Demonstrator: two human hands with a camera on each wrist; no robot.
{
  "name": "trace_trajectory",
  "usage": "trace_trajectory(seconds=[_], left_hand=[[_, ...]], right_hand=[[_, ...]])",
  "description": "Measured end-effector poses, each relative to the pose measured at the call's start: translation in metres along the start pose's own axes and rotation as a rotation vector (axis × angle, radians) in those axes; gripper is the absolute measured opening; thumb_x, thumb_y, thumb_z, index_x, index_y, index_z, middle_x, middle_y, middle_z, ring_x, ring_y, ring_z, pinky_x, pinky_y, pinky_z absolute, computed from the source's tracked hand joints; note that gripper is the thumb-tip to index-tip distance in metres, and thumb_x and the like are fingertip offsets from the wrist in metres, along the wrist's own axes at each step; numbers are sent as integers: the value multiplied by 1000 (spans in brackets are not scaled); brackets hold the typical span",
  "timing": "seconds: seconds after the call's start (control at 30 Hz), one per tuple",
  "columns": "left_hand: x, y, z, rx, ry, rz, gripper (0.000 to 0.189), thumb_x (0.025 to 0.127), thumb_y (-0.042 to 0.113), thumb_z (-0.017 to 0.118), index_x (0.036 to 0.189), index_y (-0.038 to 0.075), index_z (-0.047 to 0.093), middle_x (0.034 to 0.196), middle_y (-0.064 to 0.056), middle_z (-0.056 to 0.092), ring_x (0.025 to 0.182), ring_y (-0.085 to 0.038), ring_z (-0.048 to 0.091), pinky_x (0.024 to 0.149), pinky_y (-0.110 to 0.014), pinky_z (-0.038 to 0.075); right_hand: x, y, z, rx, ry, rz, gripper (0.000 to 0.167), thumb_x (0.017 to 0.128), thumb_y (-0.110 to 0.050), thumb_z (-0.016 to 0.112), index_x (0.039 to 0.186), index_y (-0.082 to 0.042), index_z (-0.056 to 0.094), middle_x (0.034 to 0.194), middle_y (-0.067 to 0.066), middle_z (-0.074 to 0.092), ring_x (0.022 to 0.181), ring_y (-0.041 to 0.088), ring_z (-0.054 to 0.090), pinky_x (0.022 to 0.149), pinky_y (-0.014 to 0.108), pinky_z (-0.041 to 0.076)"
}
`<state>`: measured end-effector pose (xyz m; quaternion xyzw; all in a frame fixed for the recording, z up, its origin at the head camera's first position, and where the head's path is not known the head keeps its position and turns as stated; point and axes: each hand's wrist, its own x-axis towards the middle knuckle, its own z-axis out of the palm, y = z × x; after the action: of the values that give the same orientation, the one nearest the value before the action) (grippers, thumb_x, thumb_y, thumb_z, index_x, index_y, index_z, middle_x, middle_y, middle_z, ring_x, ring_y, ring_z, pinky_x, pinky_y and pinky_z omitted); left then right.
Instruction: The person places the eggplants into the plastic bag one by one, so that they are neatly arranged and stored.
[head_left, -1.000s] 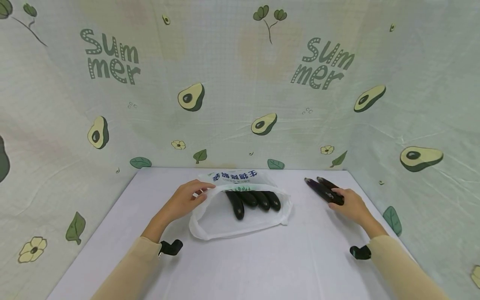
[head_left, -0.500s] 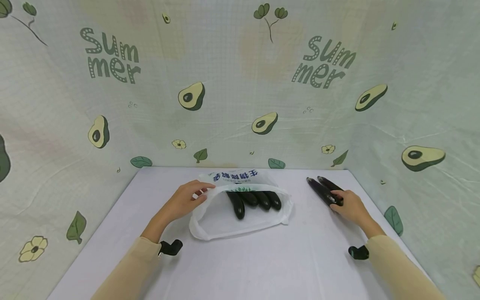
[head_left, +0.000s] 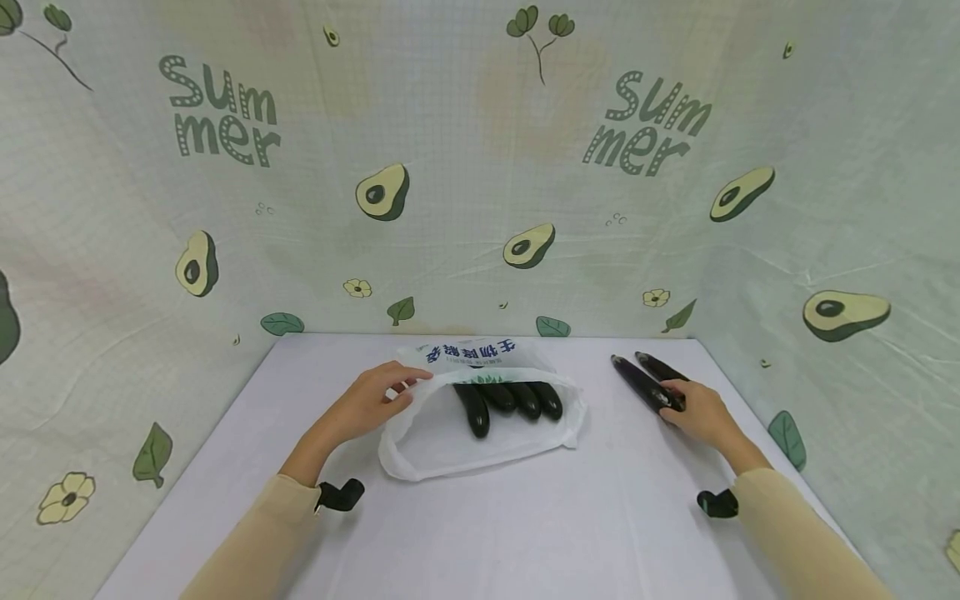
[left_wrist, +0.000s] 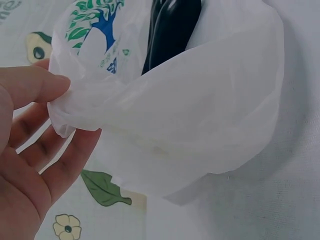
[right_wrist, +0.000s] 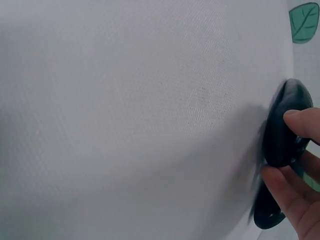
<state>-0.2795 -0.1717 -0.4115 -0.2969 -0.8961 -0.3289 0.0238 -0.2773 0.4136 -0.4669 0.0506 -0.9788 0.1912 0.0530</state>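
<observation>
My left hand point(head_left: 371, 398) pinches the left edge of the mouth of a white plastic bag point(head_left: 480, 460). In the left wrist view the thumb lies on the film, with fingers behind it. Several dark eggplants point(head_left: 472, 410) lie inside the bag, their round ends toward its raised opening; their far parts are hidden under the printed top layer. At the right, my right hand point(head_left: 699, 410) grips the near end of a glossy eggplant point(head_left: 637, 379), thumb on one side and fingers on the other. Another eggplant point(head_left: 655, 364) lies right beside it, partly hidden by the hand.
A white-covered table point(head_left: 525, 542) carries everything. Behind and at both sides hangs a pale cloth point(head_left: 450, 125) printed with avocados and leaves, meeting the table at its back edge. Black wrist cameras point(head_left: 341, 495) are strapped to both wrists.
The right hand and the eggplant in its fingers have shifted only very slightly. The left hand keeps its pinch on the bag, which stays in place.
</observation>
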Motion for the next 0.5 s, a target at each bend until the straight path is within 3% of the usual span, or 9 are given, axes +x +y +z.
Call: trace_trajectory(seconds=[0.5], left_hand=[[-1,0,-2,8,-19,-17,47,102,6,70,145,26,66,123,0,68,107,-19,65,83,-32,58]], right_hand=[[0,0,1,17,-5,2,55,92,-14,80,139,6,60,125,36,67,120,59,59,100,72,46]])
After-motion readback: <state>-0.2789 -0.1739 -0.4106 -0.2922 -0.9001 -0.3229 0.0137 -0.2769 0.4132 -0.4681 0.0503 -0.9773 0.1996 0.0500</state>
